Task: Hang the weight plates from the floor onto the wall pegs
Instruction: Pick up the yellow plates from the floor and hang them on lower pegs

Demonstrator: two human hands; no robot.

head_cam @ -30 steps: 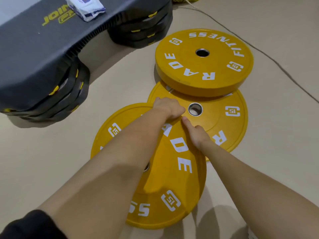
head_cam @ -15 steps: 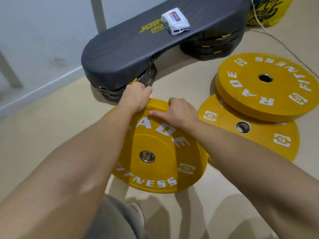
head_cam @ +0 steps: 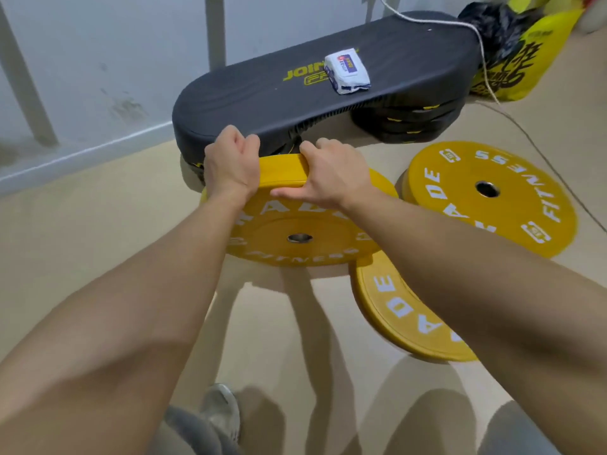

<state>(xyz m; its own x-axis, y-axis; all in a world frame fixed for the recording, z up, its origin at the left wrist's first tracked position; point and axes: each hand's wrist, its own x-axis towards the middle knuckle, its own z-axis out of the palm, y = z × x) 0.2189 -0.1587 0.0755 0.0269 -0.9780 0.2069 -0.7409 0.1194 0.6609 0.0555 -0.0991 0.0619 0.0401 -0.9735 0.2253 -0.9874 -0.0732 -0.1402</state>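
Both hands, the left hand [head_cam: 231,165] and the right hand [head_cam: 331,174], grip the top edge of a yellow weight plate [head_cam: 302,224] lifted off the floor [head_cam: 98,241], and next it must go up to a wall peg, not seen here.

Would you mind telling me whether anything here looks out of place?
A white wrapped packet lies loose on the black step platform, and a white cord trails over its far end. Nothing looks damaged or spilled.
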